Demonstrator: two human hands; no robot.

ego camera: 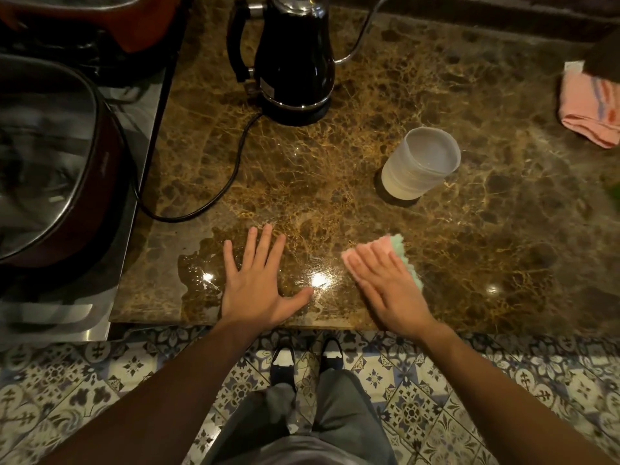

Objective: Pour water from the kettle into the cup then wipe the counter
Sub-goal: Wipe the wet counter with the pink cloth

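A black gooseneck kettle (295, 58) stands on its base at the back of the brown marble counter (469, 250). A frosted plastic cup (419, 162) with water in it stands upright to the kettle's front right. My right hand (385, 283) lies flat on a pink and green cloth (399, 250) near the front edge, pressing it to the counter. My left hand (258, 283) rests flat with spread fingers beside a puddle of water (201, 266) on the counter's front left.
The kettle's black cord (214, 193) loops across the counter's left side. A large pot with a glass lid (50, 162) sits on the stove at left. A pink towel (590, 105) lies at the far right. Patterned floor tiles lie below the counter's edge.
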